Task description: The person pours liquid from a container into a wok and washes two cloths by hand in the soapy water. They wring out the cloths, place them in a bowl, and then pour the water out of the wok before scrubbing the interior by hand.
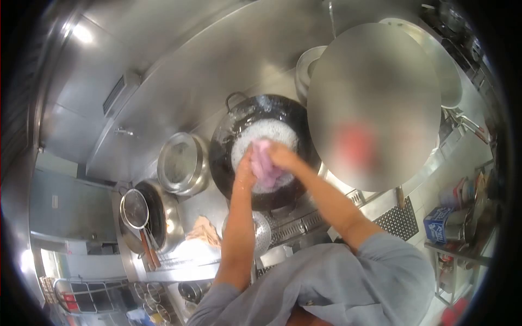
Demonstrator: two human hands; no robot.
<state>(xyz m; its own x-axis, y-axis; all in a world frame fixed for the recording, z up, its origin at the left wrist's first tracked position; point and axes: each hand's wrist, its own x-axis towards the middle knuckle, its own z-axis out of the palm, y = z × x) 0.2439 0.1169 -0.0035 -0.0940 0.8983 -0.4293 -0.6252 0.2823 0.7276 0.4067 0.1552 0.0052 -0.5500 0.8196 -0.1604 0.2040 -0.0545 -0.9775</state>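
Note:
Both my hands grip a bunched pink cloth point(263, 164) over a large black wok point(220, 149). My left hand point(247, 167) is closed on the cloth's left side, and my right hand point(283, 156) is closed on its upper right. White soapy foam point(272, 129) floats on the water in the wok, right behind and around the cloth. The wok's loop handle point(235, 100) sticks up at its far left rim. Water beads show on my left wrist.
Left of the wok stands a lidded metal pot point(179, 163). A strainer point(135, 209) rests over another pot point(171, 217). A tan cloth point(204, 231) and a perforated ladle point(262, 233) lie near my left forearm. A blurred oval covers the right side; a blue box point(437, 224) is beyond.

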